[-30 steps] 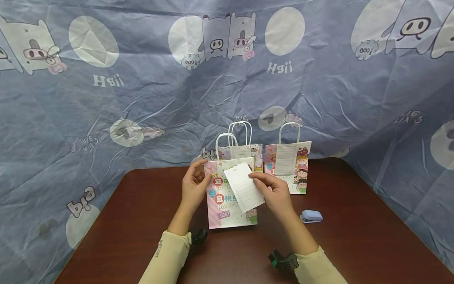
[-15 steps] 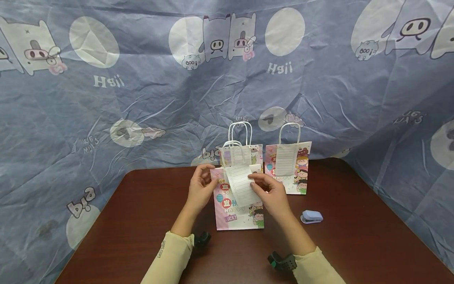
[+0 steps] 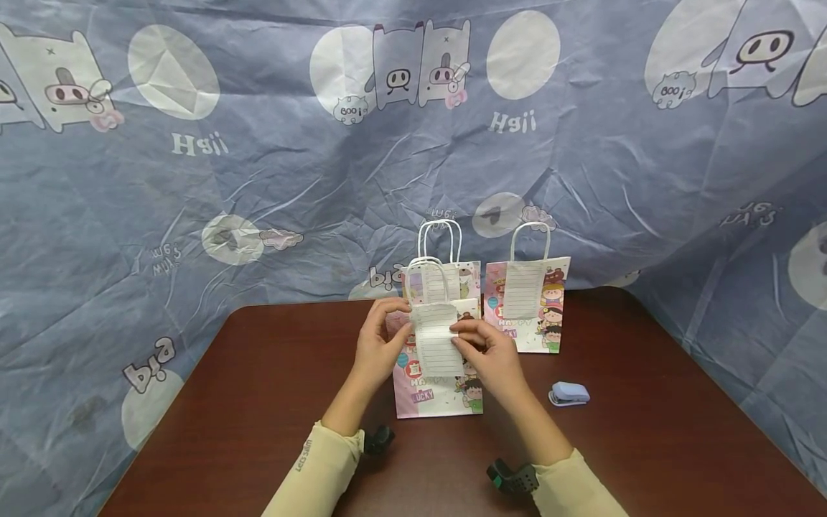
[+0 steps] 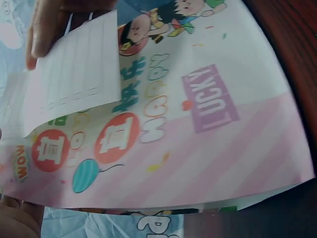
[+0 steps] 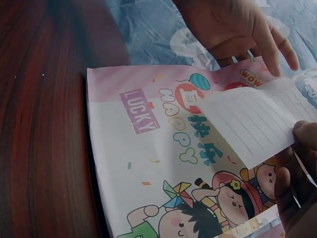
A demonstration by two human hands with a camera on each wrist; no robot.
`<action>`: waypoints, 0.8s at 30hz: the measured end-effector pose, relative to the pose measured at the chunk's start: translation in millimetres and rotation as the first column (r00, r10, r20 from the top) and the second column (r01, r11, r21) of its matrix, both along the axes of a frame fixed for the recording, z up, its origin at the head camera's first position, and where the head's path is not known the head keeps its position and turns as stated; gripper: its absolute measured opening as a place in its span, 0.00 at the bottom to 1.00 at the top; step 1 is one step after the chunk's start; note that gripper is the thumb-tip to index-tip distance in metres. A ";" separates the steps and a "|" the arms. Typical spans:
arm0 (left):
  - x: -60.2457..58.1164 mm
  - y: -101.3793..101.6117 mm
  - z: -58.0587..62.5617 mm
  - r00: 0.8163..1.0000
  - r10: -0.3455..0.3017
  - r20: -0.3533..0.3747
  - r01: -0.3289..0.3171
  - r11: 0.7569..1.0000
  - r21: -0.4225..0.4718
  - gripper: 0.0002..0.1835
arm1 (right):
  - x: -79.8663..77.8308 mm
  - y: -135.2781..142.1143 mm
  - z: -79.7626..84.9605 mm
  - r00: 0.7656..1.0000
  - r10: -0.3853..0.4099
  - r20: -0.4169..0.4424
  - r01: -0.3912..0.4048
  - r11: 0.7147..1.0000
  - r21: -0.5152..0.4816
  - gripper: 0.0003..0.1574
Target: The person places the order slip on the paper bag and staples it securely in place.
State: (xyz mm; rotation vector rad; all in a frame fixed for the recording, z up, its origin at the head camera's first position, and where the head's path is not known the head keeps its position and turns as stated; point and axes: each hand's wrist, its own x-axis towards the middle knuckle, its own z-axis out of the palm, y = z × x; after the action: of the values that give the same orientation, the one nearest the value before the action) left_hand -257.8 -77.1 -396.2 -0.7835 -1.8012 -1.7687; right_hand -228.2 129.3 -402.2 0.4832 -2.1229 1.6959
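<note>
A pink and white paper gift bag [image 3: 420, 406] with a white handle [image 3: 428, 263] stands upright on the table in the head view. My left hand [image 3: 381, 345] holds its upper left edge, the thumb in front and other fingers behind the bag. Over the bag's upper front lies a creased sheet of lined paper [image 3: 441, 355]. My right hand [image 3: 491, 352] pinches the sheet's right side between thumb and fingers. In the right wrist view the sheet's lower part tilts away from the bag's printed front, and the left fingertips come right to its far edge.
Behind stand two similar gift bags, one partly hidden [image 3: 470, 280] and one at the right [image 3: 555, 323]; each has lined paper on its front. A light blue stapler [image 3: 568, 393] lies on the dark wood table [image 3: 291, 373]. A patterned blue cloth [image 3: 291, 179] hangs behind.
The gift bag has shifted right and its top sits lower. The slanted sheet has been brought straighter and higher against the bag, and the left hand has moved right to its edge.
</note>
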 end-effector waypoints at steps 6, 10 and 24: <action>3.0 10.0 -3.3 0.986 0.169 0.003 -0.168 0.984 -0.062 0.14 | -2.6 -0.4 -3.8 1.000 0.007 -0.026 -0.007 1.000 -0.003 0.10; 2.4 12.4 -7.1 0.981 0.193 0.012 -0.192 0.980 -0.059 0.16 | -0.3 0.2 -3.0 1.000 -0.019 -0.025 0.019 1.000 0.023 0.09; -1.6 10.9 -11.6 0.981 0.195 0.002 -0.194 0.980 -0.051 0.17 | 0.6 2.5 3.5 0.970 -0.147 -0.196 0.158 0.987 0.042 0.09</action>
State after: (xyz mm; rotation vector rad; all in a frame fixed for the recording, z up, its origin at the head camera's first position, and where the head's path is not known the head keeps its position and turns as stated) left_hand -259.4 -66.3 -407.8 -0.5977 -1.8654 -1.6079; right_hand -227.6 131.8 -398.7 0.4674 -2.0188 1.4463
